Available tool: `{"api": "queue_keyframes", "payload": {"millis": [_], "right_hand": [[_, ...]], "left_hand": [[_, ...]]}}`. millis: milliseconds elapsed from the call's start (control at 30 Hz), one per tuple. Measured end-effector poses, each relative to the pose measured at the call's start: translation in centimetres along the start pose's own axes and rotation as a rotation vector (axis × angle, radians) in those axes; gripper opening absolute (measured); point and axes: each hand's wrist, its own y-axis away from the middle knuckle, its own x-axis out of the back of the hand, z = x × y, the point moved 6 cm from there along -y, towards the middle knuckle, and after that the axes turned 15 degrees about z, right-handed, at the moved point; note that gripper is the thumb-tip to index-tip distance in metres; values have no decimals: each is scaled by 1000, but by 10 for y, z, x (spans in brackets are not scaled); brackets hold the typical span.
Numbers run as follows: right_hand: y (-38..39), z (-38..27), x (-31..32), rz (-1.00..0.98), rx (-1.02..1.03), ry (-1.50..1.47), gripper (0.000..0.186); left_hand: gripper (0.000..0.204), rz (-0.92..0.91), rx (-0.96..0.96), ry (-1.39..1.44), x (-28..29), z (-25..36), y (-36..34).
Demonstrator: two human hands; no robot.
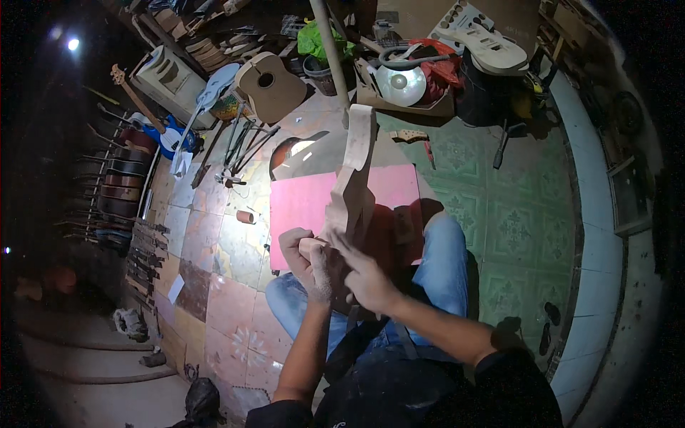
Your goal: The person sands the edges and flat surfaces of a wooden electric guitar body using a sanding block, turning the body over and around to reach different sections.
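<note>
A pale, unpainted wooden guitar body (361, 143) stands on edge in front of me, its curved side facing up. My left hand (307, 265) is closed around its near end, fingers curled in. The fingers of my right hand (371, 284) are stretched out and lie along the wood's near edge, slightly blurred. Whether anything thin lies under those fingers I cannot tell. Beneath the body is a pink board (303, 210), between my legs in blue jeans.
A brown cylinder (245, 216) sits left of the board. A blue electric guitar (170, 140) and an acoustic guitar body (277, 93) stand at the far left. A guitar headstock (408, 135) and a screwdriver (500, 146) lie beyond, on green tiles. A pole (330, 50) rises behind.
</note>
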Motion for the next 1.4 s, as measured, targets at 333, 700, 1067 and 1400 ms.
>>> {"api": "queue_keyframes", "payload": {"millis": [333,700,1067,1400], "right_hand": [[-62,-36,73,154,921,544,63],[-135,10,74,-15,127,434,68],[-125,-3,83,177,734,633,65],[-131,-33,107,195,1056,1033,53]], "left_hand": [[43,-31,63,-56,-12,8,-6],[35,-112,71,-114,-9,4,-20],[30,-212,32,-5,-11,0,-29],[31,-187,-1,-55,-24,-2,-33]]}}
